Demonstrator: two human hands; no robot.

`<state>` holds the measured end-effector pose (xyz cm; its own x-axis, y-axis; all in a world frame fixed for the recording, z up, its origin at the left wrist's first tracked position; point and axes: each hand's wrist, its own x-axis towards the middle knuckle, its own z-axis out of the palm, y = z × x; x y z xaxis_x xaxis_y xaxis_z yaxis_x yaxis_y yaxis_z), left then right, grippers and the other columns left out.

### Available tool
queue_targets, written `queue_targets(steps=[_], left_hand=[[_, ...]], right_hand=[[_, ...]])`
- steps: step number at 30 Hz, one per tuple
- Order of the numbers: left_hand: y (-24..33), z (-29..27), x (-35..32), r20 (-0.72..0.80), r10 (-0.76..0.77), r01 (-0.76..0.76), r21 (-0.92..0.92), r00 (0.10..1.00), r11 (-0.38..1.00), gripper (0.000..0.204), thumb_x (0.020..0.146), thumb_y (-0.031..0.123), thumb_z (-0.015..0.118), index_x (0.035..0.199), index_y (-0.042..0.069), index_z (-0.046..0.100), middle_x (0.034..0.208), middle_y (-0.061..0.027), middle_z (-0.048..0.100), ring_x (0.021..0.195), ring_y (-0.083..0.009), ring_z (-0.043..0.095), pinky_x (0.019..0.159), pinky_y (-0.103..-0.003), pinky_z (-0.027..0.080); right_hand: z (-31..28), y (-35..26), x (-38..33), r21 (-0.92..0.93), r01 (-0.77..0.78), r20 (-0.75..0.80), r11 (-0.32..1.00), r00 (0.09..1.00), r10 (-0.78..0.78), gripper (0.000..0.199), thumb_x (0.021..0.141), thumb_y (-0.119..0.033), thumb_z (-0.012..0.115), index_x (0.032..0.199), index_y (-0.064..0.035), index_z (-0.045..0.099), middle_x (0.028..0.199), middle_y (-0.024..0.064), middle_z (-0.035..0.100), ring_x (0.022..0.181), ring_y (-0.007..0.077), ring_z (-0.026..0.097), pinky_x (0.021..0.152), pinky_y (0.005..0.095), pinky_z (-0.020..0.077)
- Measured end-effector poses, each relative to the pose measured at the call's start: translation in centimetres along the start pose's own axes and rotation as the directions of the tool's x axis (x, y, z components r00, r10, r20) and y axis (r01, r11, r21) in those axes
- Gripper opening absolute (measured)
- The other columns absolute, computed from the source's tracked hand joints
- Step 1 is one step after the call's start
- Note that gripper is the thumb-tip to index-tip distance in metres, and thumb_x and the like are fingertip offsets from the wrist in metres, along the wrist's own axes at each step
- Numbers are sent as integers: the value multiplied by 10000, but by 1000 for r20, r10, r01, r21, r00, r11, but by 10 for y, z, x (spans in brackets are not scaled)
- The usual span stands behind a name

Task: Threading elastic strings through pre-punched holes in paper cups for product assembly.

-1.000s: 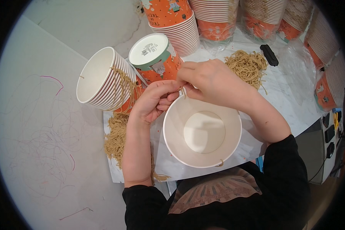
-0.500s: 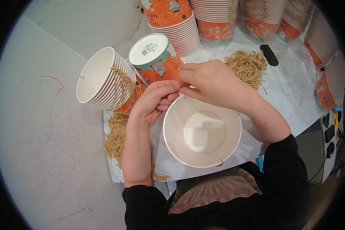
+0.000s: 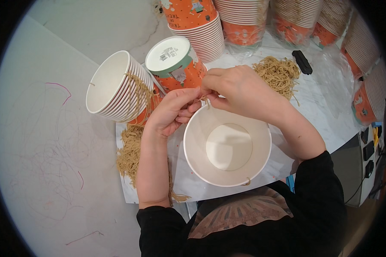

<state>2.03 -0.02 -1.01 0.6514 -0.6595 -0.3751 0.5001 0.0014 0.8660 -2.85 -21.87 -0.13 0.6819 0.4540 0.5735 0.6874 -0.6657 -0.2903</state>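
While both hands pinch a tan string (image 3: 205, 99) at its far rim, the left hand (image 3: 172, 112) and right hand (image 3: 240, 92) steady the white paper bucket (image 3: 227, 145) for threading.

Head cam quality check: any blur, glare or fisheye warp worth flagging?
Head view: sharp at centre, both hands crisp at the white cup rim; soft even light, mild shadow inside the cup, no harsh glare; strong fisheye bending toward the rim, black vignette corners; cup stacks at top edge stretched.
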Motion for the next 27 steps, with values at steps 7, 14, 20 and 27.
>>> queue_targets(steps=[7, 14, 20, 27], left_hand=[[-2, -9, 0, 33, -12, 9, 71, 999, 997, 159, 1002, 230, 673, 1002, 73, 692, 704, 98, 518, 515, 27, 320, 439, -160, 225], [0, -6, 1, 9, -16, 16, 76, 1000, 997, 125, 990, 190, 666, 935, 77, 675, 700, 92, 537, 500, 29, 326, 428, -167, 221], [0, -4, 1, -20, -6, 8, 96, 1000, 995, 156, 995, 197, 649, 891, 82, 658, 694, 77, 553, 492, 23, 327, 425, -175, 226], [1, -5, -2, -34, -14, 20, 181, 999, 983, 235, 997, 287, 682, 868, 91, 670, 707, 74, 569, 517, 20, 378, 451, -161, 266]], right_hand=[[-4, -3, 2, -7, -10, 7, 1000, 1000, 10, 123, 831, -132, 643, 778, -21, 638, 795, 128, 666, 740, 338, 679, 649, 449, 543], [-4, -1, 1, 7, -10, 59, 1000, 998, 9, 115, 824, -120, 683, 857, -21, 634, 820, 99, 653, 711, 313, 661, 630, 410, 519], [-5, -2, 1, 8, 6, 70, 1000, 997, -6, 148, 844, -146, 650, 759, -26, 636, 778, 116, 668, 738, 324, 682, 650, 443, 545], [-6, -2, 1, 7, 7, 71, 1000, 997, -8, 148, 840, -138, 646, 748, -23, 630, 763, 119, 663, 719, 329, 677, 641, 443, 541]])
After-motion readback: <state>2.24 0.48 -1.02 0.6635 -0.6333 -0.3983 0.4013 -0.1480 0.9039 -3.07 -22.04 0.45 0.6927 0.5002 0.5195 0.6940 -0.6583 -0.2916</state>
